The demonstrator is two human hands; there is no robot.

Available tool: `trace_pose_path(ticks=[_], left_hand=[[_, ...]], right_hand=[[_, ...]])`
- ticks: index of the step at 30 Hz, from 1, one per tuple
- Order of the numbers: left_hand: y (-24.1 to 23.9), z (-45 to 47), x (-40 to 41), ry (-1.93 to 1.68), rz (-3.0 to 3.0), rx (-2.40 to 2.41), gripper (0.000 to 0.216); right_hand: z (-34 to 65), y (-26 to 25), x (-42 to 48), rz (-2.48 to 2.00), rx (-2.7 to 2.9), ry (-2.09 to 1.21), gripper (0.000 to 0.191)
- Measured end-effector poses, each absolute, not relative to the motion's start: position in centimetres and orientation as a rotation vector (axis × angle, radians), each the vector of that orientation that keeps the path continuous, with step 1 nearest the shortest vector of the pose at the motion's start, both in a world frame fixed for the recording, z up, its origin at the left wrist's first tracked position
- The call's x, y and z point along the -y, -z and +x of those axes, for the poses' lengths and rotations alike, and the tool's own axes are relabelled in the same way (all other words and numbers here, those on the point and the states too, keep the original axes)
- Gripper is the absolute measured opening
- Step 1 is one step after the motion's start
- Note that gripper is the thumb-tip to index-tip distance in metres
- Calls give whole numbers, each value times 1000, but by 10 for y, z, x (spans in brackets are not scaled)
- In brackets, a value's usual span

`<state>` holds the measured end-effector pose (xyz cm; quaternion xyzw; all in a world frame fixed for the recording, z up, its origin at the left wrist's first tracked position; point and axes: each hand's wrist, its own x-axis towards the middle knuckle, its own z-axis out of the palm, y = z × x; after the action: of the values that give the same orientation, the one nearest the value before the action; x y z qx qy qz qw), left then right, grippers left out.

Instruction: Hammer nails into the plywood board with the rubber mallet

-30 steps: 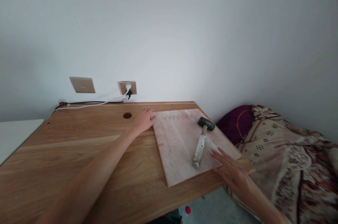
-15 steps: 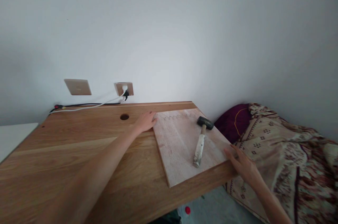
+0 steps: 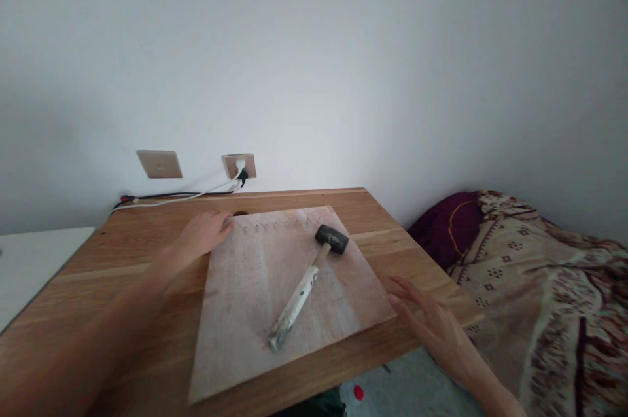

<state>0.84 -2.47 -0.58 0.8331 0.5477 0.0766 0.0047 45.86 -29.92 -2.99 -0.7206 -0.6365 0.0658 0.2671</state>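
A pale, flat wooden board (image 3: 245, 286) lies on the wooden table (image 3: 402, 247), its left side angled toward me. On it rests a mallet (image 3: 304, 286) with a black head and a worn white handle, lying diagonally. Small nail-like bits stand in a row along the board's far edge. My left hand (image 3: 209, 232), slightly blurred, grips the far left corner of the board. At the near right corner is my right hand (image 3: 434, 325), its thumb by the edge and its fingers stretched out and apart.
White and black cables run along the table's back edge to a wall socket (image 3: 239, 167). A blank wall plate (image 3: 159, 163) is to its left. A patterned blanket (image 3: 515, 286) and a purple cushion (image 3: 444, 227) lie to the right. A white surface (image 3: 44, 260) borders the left.
The board has slid left across the table and turned, carrying the mallet with it. Both my hands have moved left along with it, and the view has shifted a little.
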Motion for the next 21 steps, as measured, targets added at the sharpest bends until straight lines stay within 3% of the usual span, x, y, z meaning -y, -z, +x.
trace_pose_path(ticks=[7,13,18,21], left_hand=[[9,-14,35,-611,2448,-1356,40],[12,-1,31,-604,2422,-1177,23],[13,-3,24,-598,2361,-1172,20],[13,-4,21,-668,2288,-1203,21]], right_hand=[[384,-17,169,-1823,1910,-267,31],[331,-42,59,-1921,2209,-344,18],[318,-32,34,-2067,2362,-402,35],[320,-34,36,-2071,2360,-366,35]])
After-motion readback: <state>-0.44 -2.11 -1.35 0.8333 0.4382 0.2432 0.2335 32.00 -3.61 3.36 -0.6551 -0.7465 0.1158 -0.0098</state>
